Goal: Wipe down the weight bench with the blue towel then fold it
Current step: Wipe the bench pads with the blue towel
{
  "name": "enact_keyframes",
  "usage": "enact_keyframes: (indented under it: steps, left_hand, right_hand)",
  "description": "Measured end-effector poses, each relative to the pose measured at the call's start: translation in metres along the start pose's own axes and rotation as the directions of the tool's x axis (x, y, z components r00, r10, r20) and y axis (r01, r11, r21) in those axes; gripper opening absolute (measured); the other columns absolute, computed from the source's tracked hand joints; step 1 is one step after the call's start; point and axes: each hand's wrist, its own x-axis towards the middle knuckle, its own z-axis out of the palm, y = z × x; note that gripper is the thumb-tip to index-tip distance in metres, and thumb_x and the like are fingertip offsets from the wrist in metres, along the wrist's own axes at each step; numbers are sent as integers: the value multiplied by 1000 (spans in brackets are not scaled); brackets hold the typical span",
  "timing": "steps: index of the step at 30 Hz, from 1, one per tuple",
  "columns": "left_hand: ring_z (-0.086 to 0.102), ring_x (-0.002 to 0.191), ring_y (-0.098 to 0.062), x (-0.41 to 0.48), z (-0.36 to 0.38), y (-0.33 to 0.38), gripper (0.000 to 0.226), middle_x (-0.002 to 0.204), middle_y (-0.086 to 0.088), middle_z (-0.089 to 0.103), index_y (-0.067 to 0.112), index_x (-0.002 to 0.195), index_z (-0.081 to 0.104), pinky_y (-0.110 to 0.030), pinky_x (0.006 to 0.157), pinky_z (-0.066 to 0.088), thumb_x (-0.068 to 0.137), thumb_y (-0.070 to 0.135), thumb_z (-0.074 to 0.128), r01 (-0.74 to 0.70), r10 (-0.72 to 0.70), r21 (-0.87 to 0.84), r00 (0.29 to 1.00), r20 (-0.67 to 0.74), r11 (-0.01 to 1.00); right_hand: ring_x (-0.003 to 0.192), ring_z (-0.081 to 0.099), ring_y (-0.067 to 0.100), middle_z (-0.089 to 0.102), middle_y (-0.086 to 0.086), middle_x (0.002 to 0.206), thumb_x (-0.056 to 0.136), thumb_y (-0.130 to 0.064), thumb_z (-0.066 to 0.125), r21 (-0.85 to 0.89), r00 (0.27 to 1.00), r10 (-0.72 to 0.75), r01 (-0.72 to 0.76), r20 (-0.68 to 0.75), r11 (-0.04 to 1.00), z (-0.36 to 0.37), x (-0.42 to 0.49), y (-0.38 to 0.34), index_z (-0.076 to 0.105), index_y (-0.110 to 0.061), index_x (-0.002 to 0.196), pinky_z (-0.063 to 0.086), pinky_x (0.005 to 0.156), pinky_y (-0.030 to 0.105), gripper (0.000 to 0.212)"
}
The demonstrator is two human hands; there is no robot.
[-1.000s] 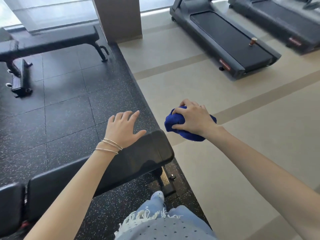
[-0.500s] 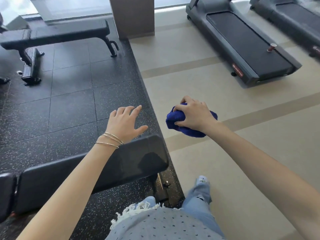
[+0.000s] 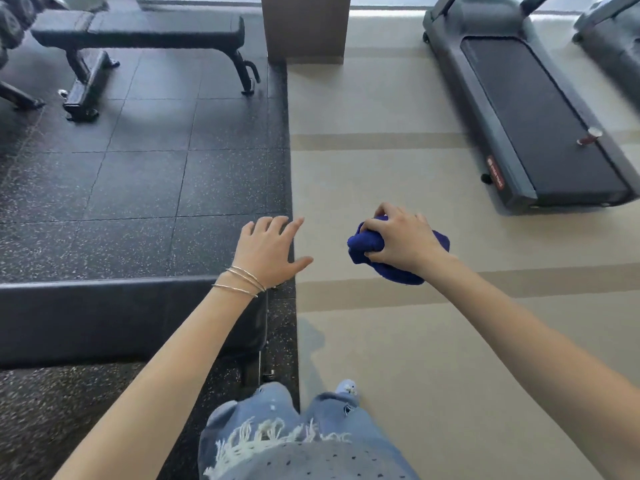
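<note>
The black padded weight bench (image 3: 104, 317) runs across the lower left, its right end under my left wrist. My left hand (image 3: 268, 249) hovers open with fingers spread just past that end, holding nothing. The blue towel (image 3: 398, 261) is bunched into a ball in my right hand (image 3: 401, 240), which grips it in the air over the beige floor, to the right of the bench and clear of it.
A second black bench (image 3: 138, 27) stands at the back left on the dark rubber tiles. A brown pillar (image 3: 304, 26) rises at the top centre. A treadmill (image 3: 526, 109) lies at the right, another at the far right edge. My legs (image 3: 294, 427) are at the bottom.
The view has swung left and the bench now lies level across the frame. Both hands kept their pose, the right still gripping the balled towel.
</note>
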Motion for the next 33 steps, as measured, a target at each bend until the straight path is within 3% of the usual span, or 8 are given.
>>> enact_keyframes:
  steps: [16, 33]
  left_hand:
    - [34, 136, -26, 70, 3, 28, 76, 150, -2, 35, 27, 149, 20, -45, 110, 30, 86, 65, 40, 93, -97, 54, 993, 70, 994]
    - [34, 136, -26, 263, -44, -72, 77, 148, -3, 38, 26, 148, 22, -45, 109, 31, 85, 66, 42, 145, -146, 18, 989, 0, 989]
  right_hand:
    - [98, 49, 26, 50, 0, 111, 76, -36, 61, 85, 992, -123, 121, 13, 989, 1, 73, 68, 62, -33, 100, 41, 85, 42, 24]
    - [96, 49, 26, 49, 1, 109, 76, -34, 60, 23, 983, -185, 185, 4, 983, -63, 292, 82, 62, -33, 99, 40, 81, 40, 23]
